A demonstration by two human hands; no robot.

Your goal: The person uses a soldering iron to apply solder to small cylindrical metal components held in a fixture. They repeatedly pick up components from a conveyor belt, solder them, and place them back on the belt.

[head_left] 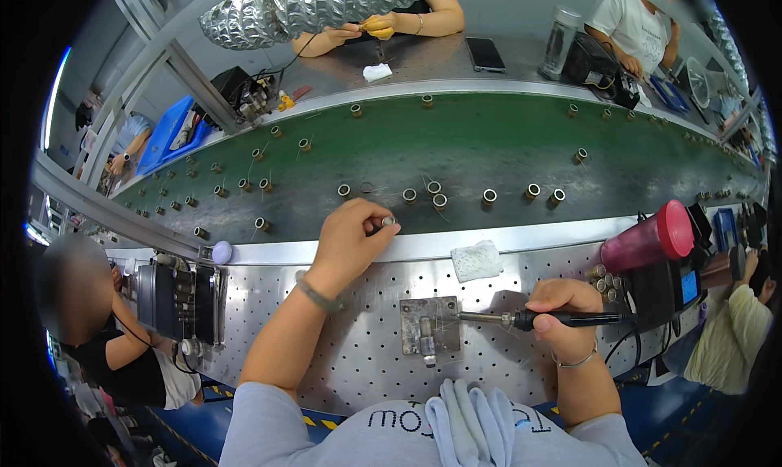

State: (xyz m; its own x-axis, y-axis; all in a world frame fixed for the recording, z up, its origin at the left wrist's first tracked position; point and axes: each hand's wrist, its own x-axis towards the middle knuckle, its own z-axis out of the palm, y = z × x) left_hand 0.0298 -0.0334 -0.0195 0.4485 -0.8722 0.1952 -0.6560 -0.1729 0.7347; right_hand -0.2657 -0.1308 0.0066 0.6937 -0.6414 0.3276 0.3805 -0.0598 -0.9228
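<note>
Workshop benches run in rows, and the nearest desk (342, 369) is a perforated sheet of dull steel, dotted with small round holes. Beyond its raised metal edge a green belt (489, 149) curves across the view, matte and flat, carrying many small metal rings (489, 196) that stand scattered and apart from one another.

A pink bottle (648, 241) with a darker pink cap lies tilted at the desk's right end; what it holds cannot be told. On the far desk stands a clear tumbler (560, 39) with a grey lid, near a dark phone (485, 53).

At the belt's near edge, the left hand (350, 239) reaches forward with its fingers closed narrowly on one small metal ring (388, 221), pinched between thumb and forefinger. The right hand (570, 308) is wrapped around the black handle of a soldering iron (529, 319), whose thin metal tip points left and ends just over a square metal plate (430, 326). That plate lies flat on the desk and bears a short grey cylinder.

A white crumpled cloth pad (476, 260) rests by the metal edge, between the two hands. Overhead hangs a ribbed silver foil duct (309, 7).
</note>
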